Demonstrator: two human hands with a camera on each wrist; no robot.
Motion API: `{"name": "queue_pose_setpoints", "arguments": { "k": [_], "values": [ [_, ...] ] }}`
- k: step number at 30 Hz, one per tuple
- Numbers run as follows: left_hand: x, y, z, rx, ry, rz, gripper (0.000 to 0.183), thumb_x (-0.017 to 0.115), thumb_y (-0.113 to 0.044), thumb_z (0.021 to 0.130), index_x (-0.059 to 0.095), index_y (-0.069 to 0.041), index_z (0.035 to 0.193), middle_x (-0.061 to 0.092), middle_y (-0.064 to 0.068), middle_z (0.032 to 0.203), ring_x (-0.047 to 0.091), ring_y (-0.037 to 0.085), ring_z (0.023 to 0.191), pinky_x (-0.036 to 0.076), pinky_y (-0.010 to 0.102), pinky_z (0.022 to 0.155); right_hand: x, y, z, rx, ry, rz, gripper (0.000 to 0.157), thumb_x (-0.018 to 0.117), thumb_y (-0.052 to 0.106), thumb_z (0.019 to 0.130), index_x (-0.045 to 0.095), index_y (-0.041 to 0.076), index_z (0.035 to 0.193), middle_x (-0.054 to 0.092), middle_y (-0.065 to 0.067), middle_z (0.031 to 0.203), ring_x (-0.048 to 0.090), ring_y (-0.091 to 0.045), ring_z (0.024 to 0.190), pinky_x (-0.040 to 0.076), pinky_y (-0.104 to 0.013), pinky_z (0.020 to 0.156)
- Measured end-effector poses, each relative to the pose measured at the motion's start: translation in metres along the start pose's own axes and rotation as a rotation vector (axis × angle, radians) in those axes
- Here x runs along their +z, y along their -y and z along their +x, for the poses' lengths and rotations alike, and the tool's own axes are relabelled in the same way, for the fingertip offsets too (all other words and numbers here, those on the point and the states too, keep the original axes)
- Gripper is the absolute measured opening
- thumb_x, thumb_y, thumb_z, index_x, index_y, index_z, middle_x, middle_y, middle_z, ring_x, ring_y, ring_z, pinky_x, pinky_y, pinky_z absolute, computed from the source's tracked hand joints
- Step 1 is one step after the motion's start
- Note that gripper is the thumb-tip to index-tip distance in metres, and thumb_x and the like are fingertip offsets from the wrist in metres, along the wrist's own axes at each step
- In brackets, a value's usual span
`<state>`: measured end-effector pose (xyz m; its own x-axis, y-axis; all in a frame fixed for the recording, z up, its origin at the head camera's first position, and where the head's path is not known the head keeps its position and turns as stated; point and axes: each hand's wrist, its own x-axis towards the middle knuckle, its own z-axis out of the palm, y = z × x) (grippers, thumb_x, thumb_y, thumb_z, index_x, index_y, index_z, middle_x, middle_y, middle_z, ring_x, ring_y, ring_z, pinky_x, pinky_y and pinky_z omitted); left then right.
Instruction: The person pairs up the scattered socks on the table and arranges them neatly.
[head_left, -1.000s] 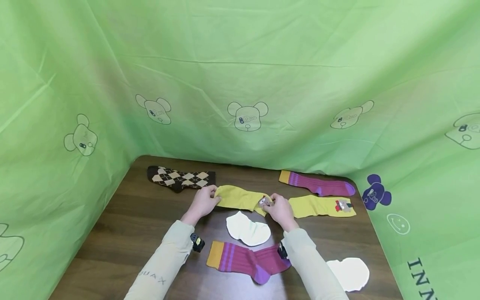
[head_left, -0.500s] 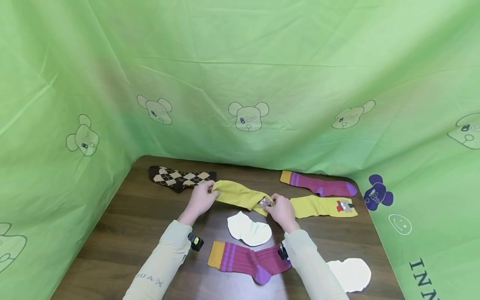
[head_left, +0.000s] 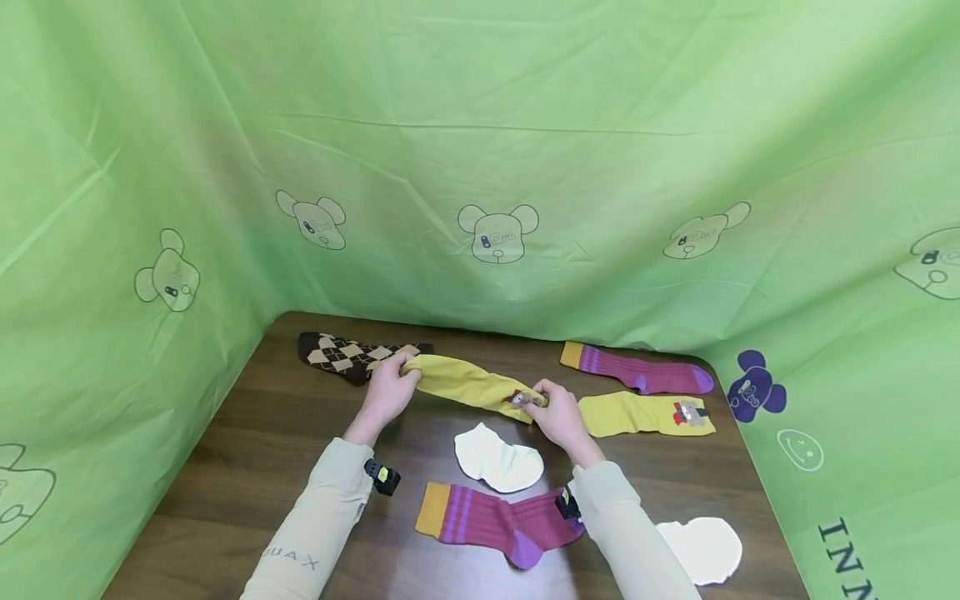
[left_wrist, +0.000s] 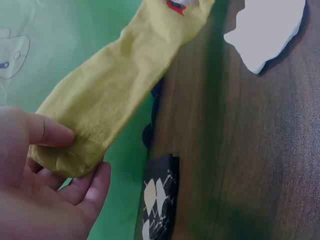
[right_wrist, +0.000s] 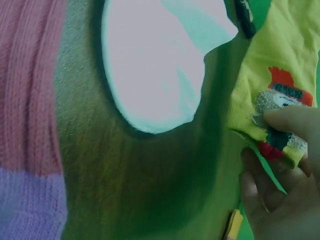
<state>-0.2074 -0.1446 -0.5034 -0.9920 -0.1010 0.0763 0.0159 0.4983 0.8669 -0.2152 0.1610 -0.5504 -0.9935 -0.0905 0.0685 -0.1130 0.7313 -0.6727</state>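
Note:
A yellow sock point(head_left: 465, 383) with a grey-and-red animal motif is stretched between the two hands, held over the table's middle. My left hand point(head_left: 390, 390) pinches its plain, rounded toe end, thumb on top and fingers beneath in the left wrist view. At the motif end, my right hand point(head_left: 561, 417) grips the sock, its thumb pressing on the animal figure point(right_wrist: 280, 105). A matching yellow sock point(head_left: 633, 412) lies flat just right of the right hand. Beyond the left hand, a dark argyle sock point(head_left: 345, 357) lies partly behind it.
A white ankle sock point(head_left: 501, 462) lies below the held sock. Closer in is a magenta sock point(head_left: 480, 518) with an orange cuff, partly under the right forearm. Its match point(head_left: 637, 371) lies at the back right. Another white sock point(head_left: 705, 550) sits front right. Green curtain point(head_left: 495, 308) borders the table.
My left hand has moved left and slightly away, raising the toe end. The yellow sock is pulled straighter, and its fold near the right hand has flattened. The right hand has barely moved.

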Motion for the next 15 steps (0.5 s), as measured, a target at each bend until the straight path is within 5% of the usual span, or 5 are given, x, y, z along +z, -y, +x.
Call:
{"name": "queue_pose_setpoints", "arguments": {
  "k": [9,15],
  "values": [
    [-0.009,0.010,0.002,-0.037,-0.013,-0.053,0.009,0.051,-0.009,0.085,0.060,-0.009,0.088,0.054,0.008,0.079,0.042,0.022,0.060,0.036,0.031,0.055,-0.004,0.007,-0.003,0.007,0.023,0.123,0.015,0.069,0.008,0.080,0.065,0.016,0.092,0.066,0.002,0.084,0.043,-0.016,0.052,0.037,-0.032,0.051],
    [-0.015,0.018,0.001,-0.069,-0.024,-0.031,0.009,0.050,-0.010,0.085,0.059,-0.008,0.085,0.053,0.009,0.078,0.043,0.021,0.062,0.036,0.031,0.058,-0.003,0.008,-0.004,0.011,0.044,0.242,0.011,0.065,0.003,0.079,0.066,0.013,0.085,0.065,0.002,0.074,0.049,-0.015,0.057,0.040,-0.029,0.053]
  ]
}}
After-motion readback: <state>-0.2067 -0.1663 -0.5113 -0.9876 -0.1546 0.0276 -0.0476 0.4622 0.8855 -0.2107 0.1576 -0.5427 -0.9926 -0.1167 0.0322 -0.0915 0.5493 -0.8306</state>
